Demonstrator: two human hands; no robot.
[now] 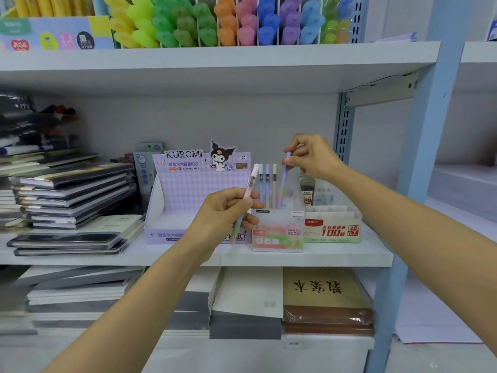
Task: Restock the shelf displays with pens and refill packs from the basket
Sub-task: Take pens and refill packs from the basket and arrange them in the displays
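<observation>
On the middle shelf (349, 255) stands a small frosted box (278, 234) marked FRUIT SODA. Three pens (267, 181) stand upright in it: blue, violet and beige. The right hand (313, 157) pinches the top of a fourth one, a violet pen (283, 181), whose lower end is inside the same box. The left hand (224, 214) grips a pink-capped pen (251, 184), tilted, just in front of the box. To the left is a purple KUROMI display box (188, 189). To the right is a red-and-cream refill box (332, 228) with a dark refill tube (307, 192) in it.
</observation>
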